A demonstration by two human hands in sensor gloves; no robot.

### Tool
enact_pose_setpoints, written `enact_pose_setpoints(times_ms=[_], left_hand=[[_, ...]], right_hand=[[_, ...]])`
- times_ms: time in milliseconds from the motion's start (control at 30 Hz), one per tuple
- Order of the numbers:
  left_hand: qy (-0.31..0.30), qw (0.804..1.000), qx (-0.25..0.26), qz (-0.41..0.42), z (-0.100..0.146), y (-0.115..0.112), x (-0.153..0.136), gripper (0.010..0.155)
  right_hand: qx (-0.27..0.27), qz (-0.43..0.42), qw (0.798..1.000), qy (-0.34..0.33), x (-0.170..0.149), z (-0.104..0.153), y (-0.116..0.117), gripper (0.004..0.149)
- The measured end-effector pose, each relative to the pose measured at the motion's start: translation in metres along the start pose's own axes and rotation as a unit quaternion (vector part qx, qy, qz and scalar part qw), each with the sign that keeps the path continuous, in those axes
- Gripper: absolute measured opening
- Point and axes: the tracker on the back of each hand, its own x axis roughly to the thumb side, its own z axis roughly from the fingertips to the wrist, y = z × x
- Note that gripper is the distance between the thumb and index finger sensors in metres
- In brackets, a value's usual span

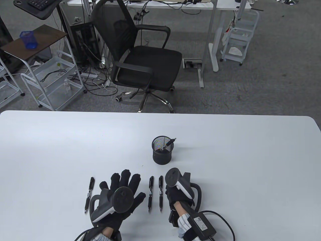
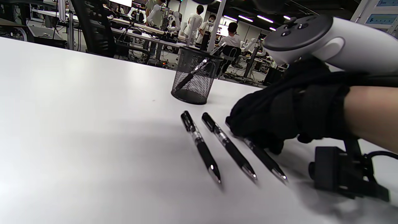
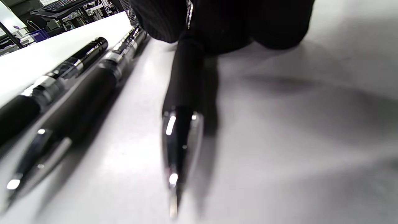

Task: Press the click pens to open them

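Three black click pens lie on the white table: one at the left (image 1: 89, 194) and two side by side in the middle (image 1: 150, 193), (image 1: 160, 192). My left hand (image 1: 123, 184) rests flat between them with its fingers spread and holds nothing. My right hand (image 1: 176, 194) is curled around a fourth pen (image 2: 264, 157), hidden under the hand in the table view. In the right wrist view that pen (image 3: 183, 102) sticks out below my fingers (image 3: 217, 21), its metal tip low over the table. The two middle pens lie just to its left (image 3: 77, 102).
A black mesh pen cup (image 1: 162, 150) stands behind my hands with one pen (image 1: 168, 143) leaning in it. It also shows in the left wrist view (image 2: 194, 79). A black office chair (image 1: 140, 57) stands beyond the table's far edge.
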Motion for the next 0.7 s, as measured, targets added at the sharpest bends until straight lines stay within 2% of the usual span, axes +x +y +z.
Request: enact_pose_setpoints(times_ms=[467,533,633,700], left_hand=[[0.0,1.0,0.003,0.0,0.001,0.001,0.001,0.069],[-0.001,1.0,0.004,0.001,0.001,0.001,0.001,0.069],[-0.002,1.0,0.004,0.001,0.001,0.001,0.001,0.069],[-0.002,1.0,0.003,0.002,0.001,0.001,0.001,0.07]], right_hand=[[0.018,-0.012,1.0,0.003,-0.002,0.0,0.0,0.064],[0.032,-0.035,0.999,0.002,-0.005,0.0,-0.003,0.066],[0.097,-0.11,0.989,0.01,-0.01,0.0,-0.012,0.07],[0.105,-0.131,0.986,0.018,-0.013,0.0,-0.018,0.071]])
